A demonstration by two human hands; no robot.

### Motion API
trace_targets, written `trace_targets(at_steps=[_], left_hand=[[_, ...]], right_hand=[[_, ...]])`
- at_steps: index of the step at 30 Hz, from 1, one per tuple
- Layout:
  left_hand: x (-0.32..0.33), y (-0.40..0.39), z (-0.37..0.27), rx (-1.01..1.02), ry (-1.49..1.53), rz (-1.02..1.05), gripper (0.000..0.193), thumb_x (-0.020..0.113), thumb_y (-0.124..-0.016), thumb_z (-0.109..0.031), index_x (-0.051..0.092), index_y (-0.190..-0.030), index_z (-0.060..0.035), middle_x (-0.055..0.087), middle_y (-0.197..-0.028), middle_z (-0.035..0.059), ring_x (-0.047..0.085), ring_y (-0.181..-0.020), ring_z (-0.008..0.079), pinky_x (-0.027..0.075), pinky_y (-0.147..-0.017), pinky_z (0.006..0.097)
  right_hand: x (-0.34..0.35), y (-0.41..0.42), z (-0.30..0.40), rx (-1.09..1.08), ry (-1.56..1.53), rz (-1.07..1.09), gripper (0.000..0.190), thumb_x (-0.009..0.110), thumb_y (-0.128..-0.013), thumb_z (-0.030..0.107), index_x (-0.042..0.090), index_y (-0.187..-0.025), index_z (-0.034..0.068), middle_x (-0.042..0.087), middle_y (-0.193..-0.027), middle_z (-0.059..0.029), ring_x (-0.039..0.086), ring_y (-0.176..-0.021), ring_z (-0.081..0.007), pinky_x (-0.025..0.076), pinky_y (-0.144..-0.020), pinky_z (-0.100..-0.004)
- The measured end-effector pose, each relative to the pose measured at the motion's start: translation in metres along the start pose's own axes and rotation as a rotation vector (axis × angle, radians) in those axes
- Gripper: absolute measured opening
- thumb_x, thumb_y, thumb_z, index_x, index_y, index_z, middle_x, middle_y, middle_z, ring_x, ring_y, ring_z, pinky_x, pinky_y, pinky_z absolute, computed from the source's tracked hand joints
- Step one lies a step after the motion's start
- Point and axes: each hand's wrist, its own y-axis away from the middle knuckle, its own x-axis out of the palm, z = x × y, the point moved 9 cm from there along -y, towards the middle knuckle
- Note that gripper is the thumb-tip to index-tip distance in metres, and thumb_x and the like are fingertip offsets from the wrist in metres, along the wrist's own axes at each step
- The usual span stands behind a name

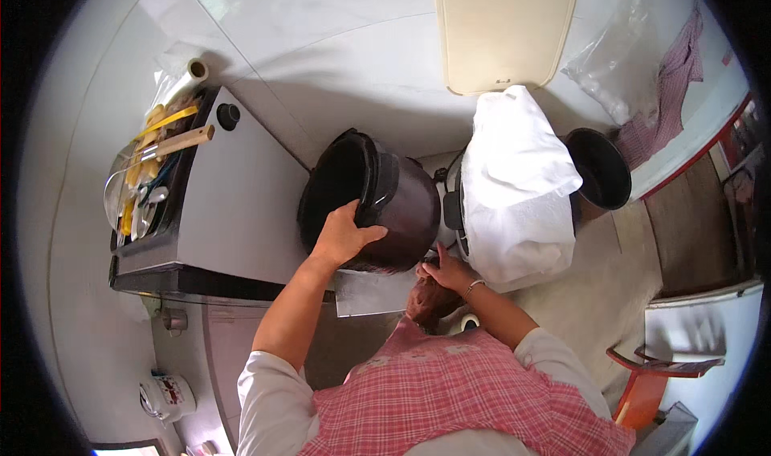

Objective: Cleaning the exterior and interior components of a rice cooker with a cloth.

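Observation:
A large dark pot-shaped cooker (pixel 412 206) lies tilted, with its black opening towards the left. My left hand (pixel 346 236) grips its near rim, fingers inside and thumb on the outer wall. Low at the cooker's right side is my right hand (pixel 446 270), its index finger extended; a dark brown rounded thing lies just below, and whether the hand holds it I cannot tell. Right of the hands, a second cooker (pixel 453 210) with a black handle stands mostly hidden under a white cloth (pixel 518 227). Behind that cloth, to the right, sits an empty black inner pot (pixel 599 170).
A white cabinet (pixel 241 185) at left carries a wire strainer (pixel 181 140), utensils and a plastic-film roll (pixel 196 70). A cream cutting board (pixel 506 28) leans on the wall. A clear plastic bag (pixel 626 64) and checked cloth (pixel 674 89) hang at right; an orange stool (pixel 647 396) stands below.

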Motion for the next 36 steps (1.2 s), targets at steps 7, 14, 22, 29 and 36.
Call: trace_targets(at_steps=[7, 14, 22, 29, 36], left_hand=[[-0.001, -0.022, 0.005, -0.012, -0.039, 0.133, 0.086, 0.076, -0.066, -0.033, 0.043, -0.127, 0.0178, 0.054, -0.120, 0.0338, 0.055, -0.115, 0.0359, 0.042, -0.100, 0.0352], [0.006, -0.030, -0.001, 0.014, -0.114, 0.188, 0.083, 0.076, -0.066, -0.032, 0.044, -0.126, 0.0171, 0.055, -0.120, 0.0328, 0.056, -0.114, 0.0369, 0.043, -0.098, 0.0360], [0.003, -0.030, 0.007, 0.039, -0.101, 0.194, 0.081, 0.075, -0.067, -0.032, 0.046, -0.124, 0.0170, 0.056, -0.117, 0.0324, 0.055, -0.115, 0.0370, 0.041, -0.100, 0.0358], [-0.002, -0.025, -0.002, 0.078, -0.091, 0.173, 0.081, 0.076, -0.066, -0.032, 0.047, -0.123, 0.0174, 0.056, -0.117, 0.0329, 0.055, -0.114, 0.0380, 0.042, -0.099, 0.0364], [-0.004, -0.023, 0.012, 0.134, -0.082, 0.150, 0.069, 0.076, -0.065, -0.033, 0.056, -0.115, 0.0101, 0.062, -0.105, 0.0295, 0.059, -0.104, 0.0406, 0.047, -0.091, 0.0389]], right_hand=[[0.003, 0.013, -0.015, 0.107, 0.223, 0.081, 0.072, 0.053, -0.083, 0.054, 0.047, -0.121, -0.006, 0.063, -0.103, -0.0299, 0.061, -0.100, -0.0428, 0.049, -0.088, -0.0495], [0.014, 0.025, -0.029, -0.033, 0.375, 0.262, 0.076, 0.062, -0.068, 0.069, 0.063, -0.101, 0.000, 0.065, -0.098, -0.0241, 0.062, -0.093, -0.0422, 0.048, -0.085, -0.0464], [-0.043, 0.083, 0.052, -0.122, 0.148, 0.177, 0.054, 0.071, -0.071, 0.051, 0.059, -0.095, 0.005, 0.066, -0.086, -0.0191, 0.064, -0.082, -0.0364, 0.049, -0.073, -0.0464], [-0.109, 0.100, 0.174, -0.468, 0.487, -0.076, 0.033, 0.065, -0.077, 0.027, 0.052, -0.099, 0.007, 0.064, -0.076, -0.0170, 0.064, -0.071, -0.0371, 0.050, -0.062, -0.0476], [-0.258, 0.068, 0.245, -0.464, 0.338, -0.302, 0.030, 0.072, -0.073, 0.021, 0.057, -0.095, 0.007, 0.064, -0.079, -0.0140, 0.064, -0.076, -0.0276, 0.050, -0.066, -0.0370]])
